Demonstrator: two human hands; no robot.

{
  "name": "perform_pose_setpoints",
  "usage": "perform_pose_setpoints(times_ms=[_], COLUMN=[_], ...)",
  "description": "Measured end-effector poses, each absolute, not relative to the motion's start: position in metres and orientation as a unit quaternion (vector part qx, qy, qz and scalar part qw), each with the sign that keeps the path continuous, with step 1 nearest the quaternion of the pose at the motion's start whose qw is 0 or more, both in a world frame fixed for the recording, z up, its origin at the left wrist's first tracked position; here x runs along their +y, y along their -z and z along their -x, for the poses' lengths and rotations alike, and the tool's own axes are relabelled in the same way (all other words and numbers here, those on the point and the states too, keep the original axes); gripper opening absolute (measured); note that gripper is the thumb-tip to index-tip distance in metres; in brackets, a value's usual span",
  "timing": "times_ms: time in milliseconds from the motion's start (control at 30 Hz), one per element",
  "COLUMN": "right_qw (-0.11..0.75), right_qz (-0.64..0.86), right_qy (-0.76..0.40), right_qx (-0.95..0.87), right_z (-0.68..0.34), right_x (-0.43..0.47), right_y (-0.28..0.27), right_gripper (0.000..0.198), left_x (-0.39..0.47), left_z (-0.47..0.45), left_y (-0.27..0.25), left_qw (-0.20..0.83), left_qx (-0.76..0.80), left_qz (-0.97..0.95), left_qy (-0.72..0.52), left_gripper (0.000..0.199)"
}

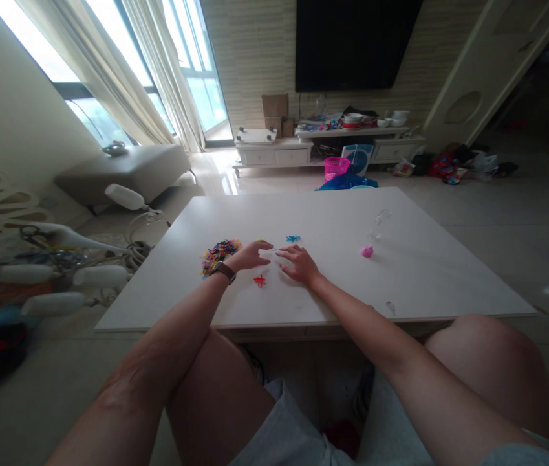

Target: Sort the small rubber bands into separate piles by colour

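Observation:
My left hand [252,255], with a watch on its wrist, hovers over the white table beside a pile of small multicoloured pieces [220,251]. Its thumb and fingers are apart. My right hand [299,264] faces it, fingers spread and fingertips low over the table. Between the fingertips of both hands lies a tiny dark piece [274,249], too small to name. A small heap of blue pieces [293,239] lies just beyond my right hand, and a heap of red pieces [259,281] is nearer to me. Some yellow [260,241] shows behind my left fingers.
On the right of the white table [342,213] are a pink lump [366,251], a clear plastic item [383,215] and a small clear piece [390,307]. A pink basket [336,168] stands beyond the far edge. A lamp with white shades [104,277] is at the left.

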State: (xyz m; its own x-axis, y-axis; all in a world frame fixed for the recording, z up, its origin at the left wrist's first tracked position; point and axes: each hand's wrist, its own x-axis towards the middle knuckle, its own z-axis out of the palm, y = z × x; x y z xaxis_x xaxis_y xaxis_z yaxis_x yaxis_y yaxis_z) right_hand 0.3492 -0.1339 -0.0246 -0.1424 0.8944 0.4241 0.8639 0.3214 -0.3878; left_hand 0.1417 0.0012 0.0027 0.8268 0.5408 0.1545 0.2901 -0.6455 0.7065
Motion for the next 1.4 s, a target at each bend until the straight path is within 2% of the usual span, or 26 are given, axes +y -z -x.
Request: perform_pose_setpoints(times_ms=[667,800,933,1100,1400], right_qw=[0.298,0.307,0.317,0.288,0.248], right_qz=[0.581,0.612,0.699,0.761,0.787], right_qy=[-0.040,-0.017,0.011,0.005,-0.011], right_qx=[-0.756,-0.729,-0.641,-0.581,-0.565], right_z=[-0.350,-0.349,-0.350,-0.353,-0.352], right_x=[-0.134,-0.131,-0.124,-0.117,-0.109], right_y=[0.025,0.029,0.033,0.036,0.040], right_gripper=[0.047,0.040,0.039,0.045,0.054], left_x=[-0.006,-0.007,-0.005,0.004,0.013], left_z=[-0.150,-0.151,-0.145,-0.128,-0.094], left_y=[-0.006,-0.008,-0.016,-0.030,-0.031], left_qw=[0.364,0.360,0.330,0.267,0.282], left_qx=[0.224,0.246,0.295,0.422,0.588], left_qz=[-0.889,-0.884,-0.874,-0.832,-0.694], left_qy=[-0.164,-0.170,-0.199,-0.239,-0.304], left_gripper=[0.056,0.056,0.046,0.038,0.037])
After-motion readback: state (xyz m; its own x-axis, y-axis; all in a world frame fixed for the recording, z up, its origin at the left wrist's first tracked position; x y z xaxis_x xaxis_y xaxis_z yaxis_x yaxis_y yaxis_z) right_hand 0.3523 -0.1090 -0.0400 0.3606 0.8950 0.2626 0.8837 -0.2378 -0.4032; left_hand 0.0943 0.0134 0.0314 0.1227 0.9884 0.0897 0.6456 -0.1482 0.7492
